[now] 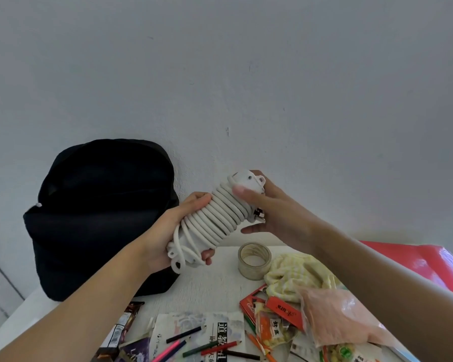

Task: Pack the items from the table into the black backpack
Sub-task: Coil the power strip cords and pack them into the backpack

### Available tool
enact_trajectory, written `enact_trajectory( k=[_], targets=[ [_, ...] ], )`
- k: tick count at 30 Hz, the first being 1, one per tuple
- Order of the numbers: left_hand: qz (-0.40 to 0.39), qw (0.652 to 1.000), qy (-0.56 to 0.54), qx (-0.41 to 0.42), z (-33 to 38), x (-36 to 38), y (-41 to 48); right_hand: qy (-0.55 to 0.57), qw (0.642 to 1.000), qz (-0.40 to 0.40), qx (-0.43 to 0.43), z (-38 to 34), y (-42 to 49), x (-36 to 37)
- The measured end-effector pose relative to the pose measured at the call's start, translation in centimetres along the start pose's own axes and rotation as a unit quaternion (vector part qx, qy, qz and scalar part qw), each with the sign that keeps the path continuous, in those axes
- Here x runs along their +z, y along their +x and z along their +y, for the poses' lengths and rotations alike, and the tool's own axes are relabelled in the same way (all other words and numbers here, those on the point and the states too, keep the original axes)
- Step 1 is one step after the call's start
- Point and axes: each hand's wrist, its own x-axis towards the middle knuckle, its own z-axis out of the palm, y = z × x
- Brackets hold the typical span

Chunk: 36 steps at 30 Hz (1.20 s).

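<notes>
A white power strip (217, 215) with its cord wound tightly around it hangs in the air above the table. My left hand (173, 231) grips its lower end, fingers curled under the loose cord loops. My right hand (270, 210) holds the upper end, thumb across the front and fingers behind. The black backpack (100, 215) stands against the wall at the left, just beside my left hand; I see no open mouth on it from here.
On the white table (207, 286) lie a roll of clear tape (254, 259), a yellow cloth (296, 275), a pink plastic bag (335, 317), snack packets (275, 333), coloured pencils (194, 346), printed paper and chocolate bars (120, 327). A red folder (424, 262) sits far right.
</notes>
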Motion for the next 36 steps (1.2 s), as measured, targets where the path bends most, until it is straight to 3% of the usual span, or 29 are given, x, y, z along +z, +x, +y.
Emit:
enact_trajectory(
  k=[5, 10, 15, 19, 23, 28, 31, 36],
  targets=[
    [0.111, 0.989, 0.034, -0.091, 0.3, 0.2, 0.6, 0.000, 0.996, 0.092, -0.016, 1.3, 0.3, 1.1],
    [0.145, 0.982, -0.074, -0.098, 1.4, -0.6, 0.2, 0.122, 0.979, 0.156, 0.046, 3.0, 1.1, 1.0],
    [0.174, 0.981, -0.071, 0.050, 0.9, -0.2, -0.2, 0.200, 0.958, 0.200, 0.046, 3.1, 1.5, 0.1],
    [0.205, 0.964, 0.050, 0.162, -0.8, 1.2, 0.2, 0.250, 0.948, 0.195, 0.025, 3.2, 1.5, 0.1],
    [0.271, 0.915, 0.147, 0.261, -1.9, 2.1, 1.0, 0.297, 0.937, 0.184, 0.018, 3.2, 1.4, 0.1],
    [0.366, 0.820, 0.203, 0.391, -2.6, 2.0, 1.1, 0.354, 0.917, 0.180, 0.034, 2.8, 1.0, -0.2],
    [0.342, 0.829, 0.215, 0.386, -2.2, 2.3, 1.3, 0.339, 0.924, 0.174, 0.025, 2.5, 0.7, -0.5],
    [0.270, 0.904, 0.110, 0.311, -0.5, 1.7, 1.4, 0.285, 0.946, 0.151, 0.019, 2.0, 0.4, -1.5]
  ],
)
